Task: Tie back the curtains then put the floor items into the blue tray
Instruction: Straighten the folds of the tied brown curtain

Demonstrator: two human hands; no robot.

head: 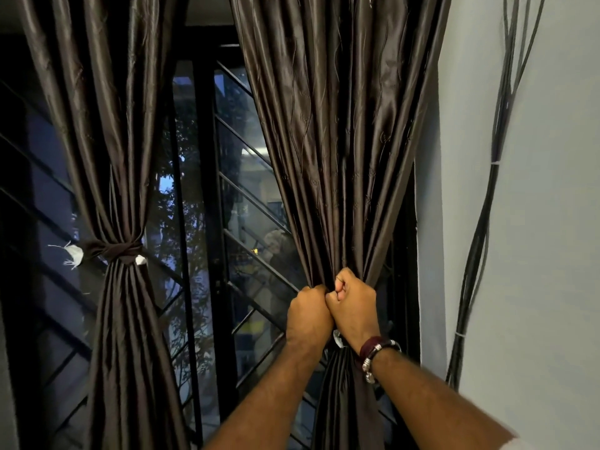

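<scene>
Two dark brown satin curtains hang before a window. The left curtain is gathered at its waist by a knotted brown tie-back with frayed white ends. The right curtain is bunched together at waist height. My left hand and my right hand are both fisted on that bunch, knuckles touching. A bit of white cloth shows just under my right hand. The tie-back for this curtain is mostly hidden by my fists. The blue tray and the floor items are out of view.
Behind the curtains stands a dark window with slanted metal bars. A pale wall is on the right, with a bundle of black cables running down it. A bracelet is on my right wrist.
</scene>
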